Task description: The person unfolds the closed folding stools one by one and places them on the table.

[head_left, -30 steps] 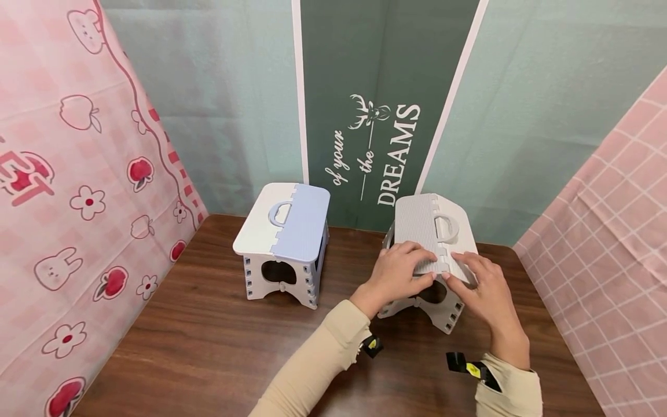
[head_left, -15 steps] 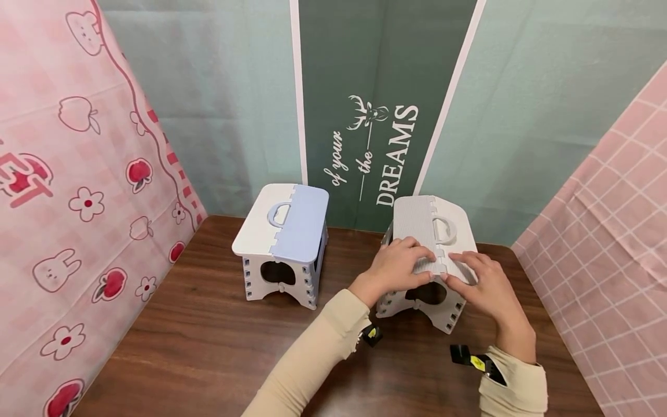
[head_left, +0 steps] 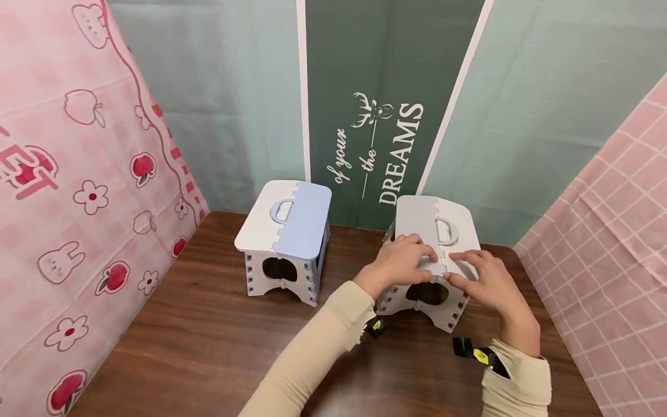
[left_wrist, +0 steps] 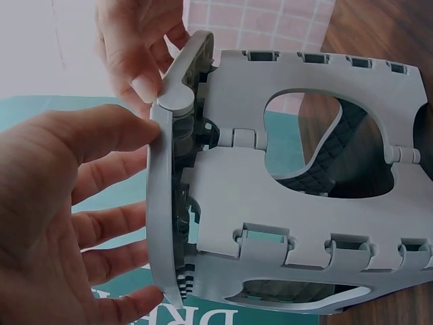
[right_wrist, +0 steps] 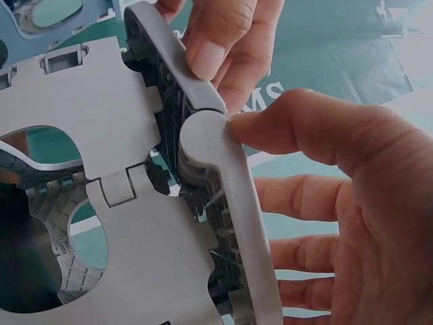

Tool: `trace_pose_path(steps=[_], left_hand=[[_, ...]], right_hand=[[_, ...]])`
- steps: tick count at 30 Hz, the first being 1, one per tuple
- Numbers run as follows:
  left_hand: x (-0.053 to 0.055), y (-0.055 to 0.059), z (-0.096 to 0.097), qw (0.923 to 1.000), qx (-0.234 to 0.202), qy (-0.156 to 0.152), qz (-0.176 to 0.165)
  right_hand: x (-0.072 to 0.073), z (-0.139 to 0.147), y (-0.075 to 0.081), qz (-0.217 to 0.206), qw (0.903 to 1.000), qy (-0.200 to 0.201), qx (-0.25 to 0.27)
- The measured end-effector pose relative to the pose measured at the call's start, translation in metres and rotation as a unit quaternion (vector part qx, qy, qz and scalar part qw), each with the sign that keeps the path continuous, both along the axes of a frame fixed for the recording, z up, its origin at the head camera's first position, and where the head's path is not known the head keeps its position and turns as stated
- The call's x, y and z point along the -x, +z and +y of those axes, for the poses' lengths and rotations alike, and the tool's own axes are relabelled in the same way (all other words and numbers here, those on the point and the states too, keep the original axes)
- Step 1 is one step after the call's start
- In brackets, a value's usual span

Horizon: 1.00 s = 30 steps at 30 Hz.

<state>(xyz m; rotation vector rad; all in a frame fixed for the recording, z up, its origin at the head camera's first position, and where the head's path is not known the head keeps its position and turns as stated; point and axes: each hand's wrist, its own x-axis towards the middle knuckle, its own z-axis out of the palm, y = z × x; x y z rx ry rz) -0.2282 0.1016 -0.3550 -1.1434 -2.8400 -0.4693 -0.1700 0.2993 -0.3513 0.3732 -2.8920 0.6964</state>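
Observation:
A grey-and-white folding stool stands on its legs at the right of the table, its looped handle lying at the hinge line of the top. My left hand rests on the grey half near the front edge. On the white half lies my right hand, its thumb close to the hinge. In the left wrist view, the left thumb presses the rim of the stool and the other fingers spread over the top. The right wrist view has my right hand with extended fingers along the top, thumb beside the hinge knuckle.
A second folding stool, blue and white, stands unfolded to the left on the brown wooden table. Pink patterned cloths hang at left and right. A green curtain with white lettering is behind.
The right stool's top has flattened slightly and its front panel has straightened, showing more of the oval hole. Both hands stay on the top; the head view has shifted a little.

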Motion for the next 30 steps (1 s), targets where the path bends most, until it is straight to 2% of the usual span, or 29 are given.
trace_pose_path(steps=[8,16,19,22,25,30], left_hand=[[0.003,0.003,0.002,0.9995,0.030,0.004,0.012],[0.002,0.001,0.001,0.9996,0.029,0.003,0.001],[0.001,-0.002,-0.003,0.9998,0.010,-0.014,0.007],[0.000,-0.006,-0.012,0.9994,-0.013,-0.023,0.023],[-0.001,-0.007,-0.025,0.9987,-0.026,-0.013,0.041],[0.000,0.000,-0.049,0.9983,-0.027,0.013,0.050]], right_hand=[[0.003,-0.004,-0.002,0.000,0.9996,-0.018,-0.020],[0.003,-0.006,-0.004,-0.009,0.9995,-0.021,-0.020],[0.000,-0.005,-0.004,-0.010,0.9998,-0.018,-0.002],[-0.003,-0.006,-0.004,0.017,0.9992,-0.018,0.031],[-0.003,-0.010,-0.002,0.052,0.9970,-0.016,0.055],[0.006,-0.017,0.012,0.074,0.9960,-0.022,0.046]])
